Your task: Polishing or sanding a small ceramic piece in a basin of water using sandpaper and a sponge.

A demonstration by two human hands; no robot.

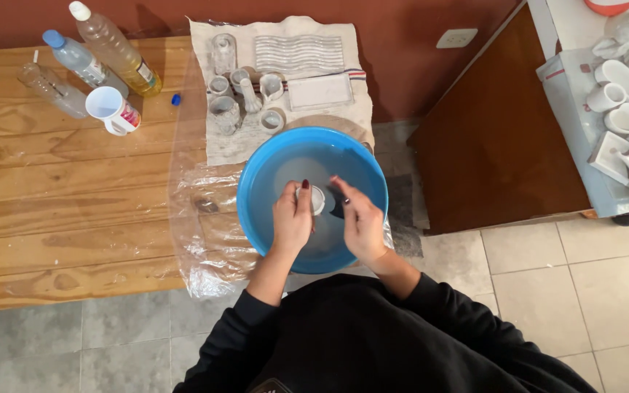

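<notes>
Here the left hand grips a small white cup over the blue basin; the right hand pinches a dark piece against it.

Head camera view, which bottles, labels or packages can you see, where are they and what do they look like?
Oil bottle: table's far left, lying tilted, clear with yellow liquid, white cap, yellow label.
Water bottle: beside it, clear, blue cap, pale label.
Small clear bottle: leftmost, no visible label.
White cup: in front of them, colourful printed patch.
No screens or signs.
</notes>
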